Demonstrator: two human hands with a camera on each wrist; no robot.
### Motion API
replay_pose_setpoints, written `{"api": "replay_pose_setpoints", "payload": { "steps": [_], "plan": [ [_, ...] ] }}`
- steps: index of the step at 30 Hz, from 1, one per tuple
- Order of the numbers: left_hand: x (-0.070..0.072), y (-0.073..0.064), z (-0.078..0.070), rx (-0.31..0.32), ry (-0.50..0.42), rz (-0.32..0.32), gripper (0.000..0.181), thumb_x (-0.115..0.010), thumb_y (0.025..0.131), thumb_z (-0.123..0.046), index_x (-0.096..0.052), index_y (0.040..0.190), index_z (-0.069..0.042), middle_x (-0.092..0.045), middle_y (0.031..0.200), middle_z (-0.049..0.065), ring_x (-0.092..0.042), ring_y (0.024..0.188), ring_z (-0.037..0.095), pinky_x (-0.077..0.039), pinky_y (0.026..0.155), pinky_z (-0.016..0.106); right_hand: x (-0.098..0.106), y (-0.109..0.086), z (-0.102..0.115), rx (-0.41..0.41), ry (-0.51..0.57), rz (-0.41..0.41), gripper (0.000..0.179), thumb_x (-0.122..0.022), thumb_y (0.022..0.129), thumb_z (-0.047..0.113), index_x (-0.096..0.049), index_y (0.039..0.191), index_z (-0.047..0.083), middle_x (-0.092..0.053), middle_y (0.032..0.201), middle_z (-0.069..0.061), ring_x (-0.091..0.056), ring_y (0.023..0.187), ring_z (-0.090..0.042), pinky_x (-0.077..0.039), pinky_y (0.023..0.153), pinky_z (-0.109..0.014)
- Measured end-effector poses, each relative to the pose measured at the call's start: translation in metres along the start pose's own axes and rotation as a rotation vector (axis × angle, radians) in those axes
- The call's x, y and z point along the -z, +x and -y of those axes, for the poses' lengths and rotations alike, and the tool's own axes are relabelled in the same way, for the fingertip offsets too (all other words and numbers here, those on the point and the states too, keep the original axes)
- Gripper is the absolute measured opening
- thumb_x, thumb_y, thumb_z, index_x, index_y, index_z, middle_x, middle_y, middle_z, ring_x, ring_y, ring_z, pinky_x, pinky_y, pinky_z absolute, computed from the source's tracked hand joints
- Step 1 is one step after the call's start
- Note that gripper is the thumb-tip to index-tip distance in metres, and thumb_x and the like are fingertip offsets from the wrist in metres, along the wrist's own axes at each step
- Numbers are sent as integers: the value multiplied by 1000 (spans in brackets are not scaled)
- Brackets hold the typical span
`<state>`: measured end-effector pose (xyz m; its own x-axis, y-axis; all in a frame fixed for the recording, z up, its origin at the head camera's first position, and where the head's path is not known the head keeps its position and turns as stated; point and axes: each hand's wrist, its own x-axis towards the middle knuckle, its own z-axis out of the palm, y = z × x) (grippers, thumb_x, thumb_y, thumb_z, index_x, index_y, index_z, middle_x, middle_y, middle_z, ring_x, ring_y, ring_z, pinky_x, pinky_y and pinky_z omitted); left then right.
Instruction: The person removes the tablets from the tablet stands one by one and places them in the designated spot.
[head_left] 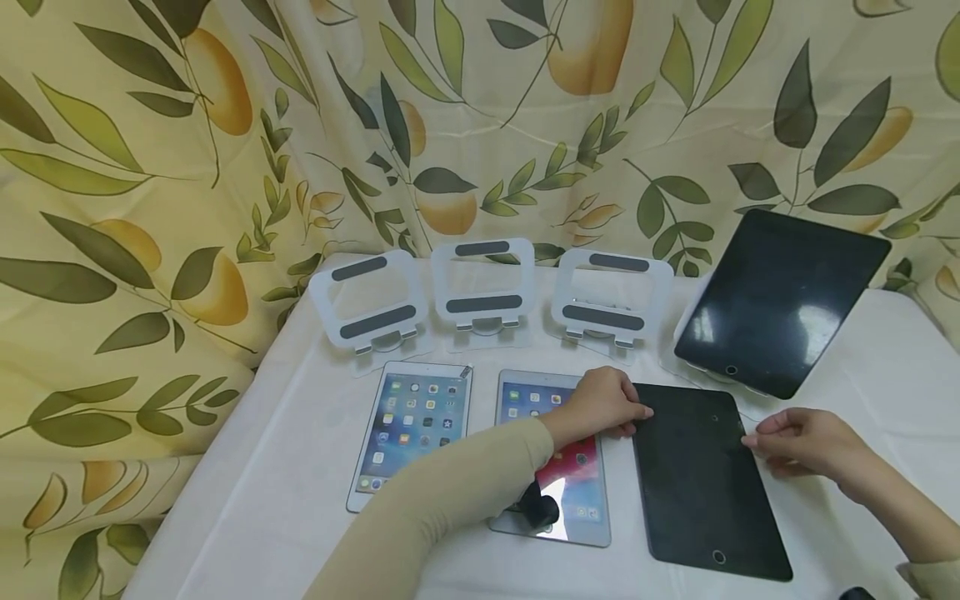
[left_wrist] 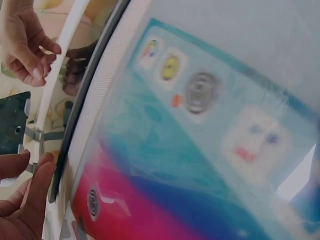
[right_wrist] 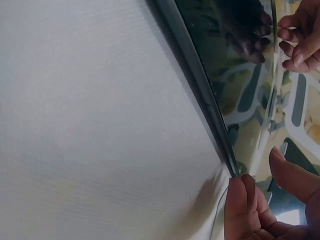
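A black tablet (head_left: 705, 483) lies flat, its dark screen up, on the white-covered table. At its upper left edge is my left hand (head_left: 600, 404), the thumb tip just over the border. My right hand (head_left: 806, 446) is at the opposite long edge, near the top, with its fingertips right at the rim. In the right wrist view, the fingers of that hand (right_wrist: 260, 215) meet the end of the tablet's edge while the thumb stands apart. The left wrist view has the left thumb and forefinger (left_wrist: 37, 190) beside the edge, spread a little.
Left of the black tablet lie two white tablets (head_left: 592, 500) (head_left: 412, 417) with lit screens, one partly under my left forearm. Three white stands (head_left: 360, 325) (head_left: 483, 304) (head_left: 600, 317) line the back. Another black tablet (head_left: 787, 300) leans on a stand at right. A patterned curtain (head_left: 525, 125) hangs behind.
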<state>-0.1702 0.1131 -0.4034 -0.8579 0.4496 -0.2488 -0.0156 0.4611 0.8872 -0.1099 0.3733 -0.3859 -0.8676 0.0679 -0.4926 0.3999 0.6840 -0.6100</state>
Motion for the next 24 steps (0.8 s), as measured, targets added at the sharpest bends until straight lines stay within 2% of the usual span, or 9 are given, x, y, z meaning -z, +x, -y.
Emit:
{"api": "replay_pose_setpoints", "payload": {
  "steps": [3,5,11,13,16,19,21,24],
  "plan": [
    [-1,3,-4,-1,-45,-26,15,-76,80,-11,-63,77,-5,-63,56,2,-62,47,12,-49,44,19,2,0,1,4,-4,-25,53,-73,83,26,-50,103,-17,-64,75,1,-61,68,-15,-57,63,-32],
    [-2,6,-6,-23,-50,-53,14,-76,80,-12,-64,81,-5,-63,58,0,-60,47,9,-49,45,18,5,0,1,9,-1,-43,55,-73,83,27,-49,104,-18,-65,76,0,-61,69,-15,-57,63,-32],
    [-6,21,-13,-201,-106,-217,19,-74,82,-14,-66,96,-4,-66,68,-1,-55,49,-1,-46,49,13,11,-2,-1,61,14,-135,56,-68,87,29,-48,109,-18,-68,81,-5,-65,70,-14,-58,64,-34],
    [-6,25,-17,-248,-162,-264,20,-73,83,-12,-67,99,-2,-66,74,1,-55,52,-2,-46,51,12,12,-3,-1,89,27,-201,56,-67,88,29,-47,111,-18,-68,81,-4,-65,68,-11,-58,63,-33],
    [-6,31,-24,-291,-193,-325,21,-72,84,-13,-67,101,-4,-68,82,2,-57,58,-3,-45,54,11,12,-4,-1,151,79,-323,52,-66,89,26,-46,113,-16,-65,77,9,-63,64,-2,-57,60,-28],
    [-6,36,-31,-317,-216,-361,22,-71,84,-14,-68,103,-4,-69,86,2,-58,65,-2,-45,59,10,13,-6,-1,217,220,-472,32,-68,88,17,-51,105,-4,-58,71,21,-61,59,4,-54,54,-20],
    [-7,38,-36,-318,-227,-367,22,-71,84,-14,-68,104,-6,-69,87,1,-60,68,-2,-45,61,10,14,-7,1,242,318,-564,20,-68,87,13,-53,98,8,-55,69,24,-60,56,7,-52,52,-14],
    [-7,42,-40,-323,-254,-344,24,-72,84,-13,-68,107,-6,-69,90,1,-64,76,-1,-46,64,9,17,-7,5,241,469,-685,22,-68,85,8,-51,92,21,-57,71,22,-60,56,8,-49,51,-11]
  ]
}}
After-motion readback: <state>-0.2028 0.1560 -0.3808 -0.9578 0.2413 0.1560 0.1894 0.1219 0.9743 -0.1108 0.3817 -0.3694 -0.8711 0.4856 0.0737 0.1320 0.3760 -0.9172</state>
